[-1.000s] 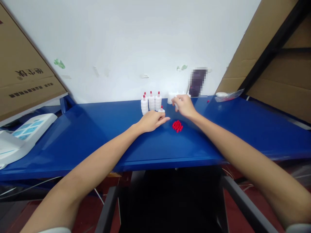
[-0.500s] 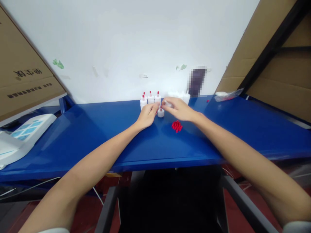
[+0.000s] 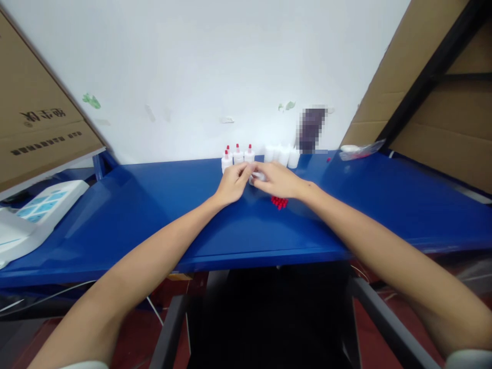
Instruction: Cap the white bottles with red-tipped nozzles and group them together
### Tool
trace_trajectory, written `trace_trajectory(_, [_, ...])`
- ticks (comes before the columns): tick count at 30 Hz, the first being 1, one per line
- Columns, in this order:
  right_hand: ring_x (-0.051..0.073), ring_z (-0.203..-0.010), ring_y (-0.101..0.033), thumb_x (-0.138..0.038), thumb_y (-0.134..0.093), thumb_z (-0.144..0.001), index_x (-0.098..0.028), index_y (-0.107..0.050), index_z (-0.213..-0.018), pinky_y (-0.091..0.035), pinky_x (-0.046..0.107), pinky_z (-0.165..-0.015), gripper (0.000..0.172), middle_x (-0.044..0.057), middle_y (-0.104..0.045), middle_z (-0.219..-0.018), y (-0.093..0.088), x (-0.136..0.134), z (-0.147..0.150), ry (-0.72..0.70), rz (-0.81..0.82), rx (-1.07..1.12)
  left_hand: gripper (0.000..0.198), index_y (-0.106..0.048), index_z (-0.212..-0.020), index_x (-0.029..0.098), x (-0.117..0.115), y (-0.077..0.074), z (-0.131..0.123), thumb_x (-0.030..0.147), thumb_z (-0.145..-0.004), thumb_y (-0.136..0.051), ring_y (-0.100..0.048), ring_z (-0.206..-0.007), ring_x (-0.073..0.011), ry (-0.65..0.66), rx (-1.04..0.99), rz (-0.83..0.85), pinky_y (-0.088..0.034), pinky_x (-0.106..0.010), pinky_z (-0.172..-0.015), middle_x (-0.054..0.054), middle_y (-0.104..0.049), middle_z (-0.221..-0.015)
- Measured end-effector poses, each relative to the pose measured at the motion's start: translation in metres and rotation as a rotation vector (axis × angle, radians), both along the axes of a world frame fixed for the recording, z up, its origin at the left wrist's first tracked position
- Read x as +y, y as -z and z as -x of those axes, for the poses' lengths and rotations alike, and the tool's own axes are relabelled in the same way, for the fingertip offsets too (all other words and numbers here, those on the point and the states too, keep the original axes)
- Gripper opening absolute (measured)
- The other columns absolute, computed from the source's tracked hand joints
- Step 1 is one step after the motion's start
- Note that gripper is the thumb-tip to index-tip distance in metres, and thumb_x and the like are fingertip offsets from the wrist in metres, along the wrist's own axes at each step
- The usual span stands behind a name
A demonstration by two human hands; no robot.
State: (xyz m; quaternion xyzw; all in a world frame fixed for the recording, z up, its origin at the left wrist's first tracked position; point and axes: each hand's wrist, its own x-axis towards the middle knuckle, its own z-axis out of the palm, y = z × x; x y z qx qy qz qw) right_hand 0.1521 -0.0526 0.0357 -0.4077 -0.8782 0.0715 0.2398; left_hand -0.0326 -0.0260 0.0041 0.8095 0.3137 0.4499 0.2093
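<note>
My left hand (image 3: 231, 182) and my right hand (image 3: 277, 180) meet over the blue table (image 3: 154, 215). Both have their fingers closed round a small white bottle (image 3: 258, 177) held between them. Only a sliver of that bottle shows. Just behind my left hand stand three white bottles with red caps (image 3: 237, 155). A small heap of red caps (image 3: 280, 202) lies on the table under my right wrist, partly hidden by it. Several white bottles without caps (image 3: 282, 155) stand at the back by the wall.
A white device with blue keys (image 3: 34, 212) sits at the table's left end below a cardboard box (image 3: 34, 128). Cardboard sheets and a dark shelf frame (image 3: 430, 77) lean at the right. A clear bag (image 3: 359, 150) lies at the back right.
My right hand has come left from the uncapped bottles with a white bottle. My left hand has slid up to meet it, and both now hold it.
</note>
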Motion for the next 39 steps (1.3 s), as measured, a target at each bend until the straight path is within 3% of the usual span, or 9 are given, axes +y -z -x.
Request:
trace_trajectory(5, [0.021, -0.073, -0.056, -0.027, -0.055, -0.085, -0.02, -0.06, -0.099, -0.037, 0.033, -0.07, 0.016, 0.005, -0.067, -0.084, -0.001, -0.001, -0.001, -0.035, 0.039, -0.017, 0.053, -0.045, -0.068, 0.02, -0.001, 0.001, 0.003, 0.06, -0.103, -0.044, -0.042, -0.058, -0.0112, 0.026, 0.073, -0.098, -0.036, -0.026, -0.059, 0.003, -0.047, -0.061])
trace_trajectory(11, [0.02, -0.082, -0.058, -0.043, -0.046, -0.098, -0.02, -0.065, -0.102, -0.039, 0.032, -0.076, 0.03, 0.004, -0.07, -0.095, -0.004, -0.001, -0.006, -0.27, 0.19, 0.126, 0.041, -0.052, -0.073, 0.019, 0.007, -0.001, 0.013, 0.046, -0.104, -0.046, -0.049, -0.059, -0.0128, 0.024, 0.289, -0.35, -0.032, -0.027, -0.06, 0.0, -0.056, -0.064])
trace_trajectory(14, [0.018, -0.073, -0.053, -0.046, -0.045, -0.098, -0.019, -0.064, -0.084, -0.035, 0.032, -0.071, 0.035, 0.002, -0.063, -0.078, -0.002, 0.0, -0.003, -0.22, 0.187, 0.121, 0.034, -0.056, -0.078, 0.019, 0.01, -0.003, 0.015, 0.04, -0.103, -0.046, -0.054, -0.064, -0.0152, 0.045, 0.38, -0.478, -0.033, -0.028, -0.062, -0.003, -0.062, -0.069])
trace_trajectory(17, [0.015, -0.062, -0.044, -0.039, -0.047, -0.093, -0.02, -0.051, -0.065, -0.03, 0.032, -0.065, 0.034, -0.002, -0.047, -0.062, 0.001, 0.002, 0.001, -0.147, 0.149, 0.133, 0.032, -0.057, -0.078, 0.019, 0.01, -0.004, 0.015, 0.038, -0.103, -0.049, -0.056, -0.064, -0.0159, 0.037, 0.439, -0.508, -0.032, -0.029, -0.062, -0.003, -0.063, -0.07])
trace_trajectory(20, [0.013, -0.058, -0.04, -0.033, -0.045, -0.09, -0.021, -0.043, -0.059, -0.028, 0.033, -0.063, 0.033, -0.002, -0.042, -0.058, 0.003, 0.003, 0.003, -0.119, 0.152, 0.165, 0.031, -0.057, -0.079, 0.019, 0.009, -0.005, 0.014, 0.039, -0.103, -0.052, -0.056, -0.064, -0.0157, 0.022, 0.466, -0.466, -0.034, -0.028, -0.063, -0.003, -0.064, -0.071])
trace_trajectory(25, [0.014, -0.056, -0.04, -0.031, -0.043, -0.087, -0.021, -0.045, -0.055, -0.028, 0.033, -0.06, 0.033, -0.001, -0.044, -0.055, 0.002, 0.01, -0.005, -0.024, 0.137, 0.217, 0.038, -0.054, -0.076, 0.019, 0.002, -0.008, 0.013, 0.047, -0.102, -0.06, -0.048, -0.057, -0.0135, 0.024, 0.56, -0.287, -0.031, -0.028, -0.06, 0.0, -0.058, -0.065])
trace_trajectory(30, [0.015, -0.056, -0.044, -0.036, -0.042, -0.088, -0.022, -0.046, -0.055, -0.031, 0.033, -0.062, 0.035, -0.001, -0.045, -0.052, 0.001, 0.018, -0.017, 0.12, 0.005, 0.413, 0.043, -0.047, -0.072, 0.02, -0.001, -0.006, 0.008, 0.049, -0.098, -0.066, -0.041, -0.052, -0.0124, 0.13, 0.626, -0.147, -0.029, -0.028, -0.058, 0.004, -0.047, -0.058])
trace_trajectory(35, [0.02, -0.068, -0.052, -0.034, -0.049, -0.082, -0.022, -0.053, -0.079, -0.037, 0.034, -0.068, 0.013, 0.001, -0.058, -0.07, 0.005, 0.022, -0.018, 0.164, 0.027, 0.405, 0.028, -0.054, -0.081, 0.018, 0.003, -0.001, 0.006, 0.036, -0.097, -0.07, -0.053, -0.059, -0.0129, 0.194, 0.539, -0.026, -0.036, -0.026, -0.062, 0.002, -0.058, -0.066])
trace_trajectory(39, [0.025, -0.08, -0.059, -0.03, -0.05, -0.084, -0.022, -0.053, -0.097, -0.043, 0.039, -0.078, 0.015, 0.005, -0.066, -0.087, 0.014, 0.027, -0.019, 0.197, 0.015, 0.359, 0.019, -0.061, -0.085, 0.016, 0.003, -0.002, 0.007, 0.028, -0.093, -0.073, -0.058, -0.063, -0.013, 0.217, 0.511, 0.001, -0.04, -0.025, -0.065, 0.001, -0.063, -0.069])
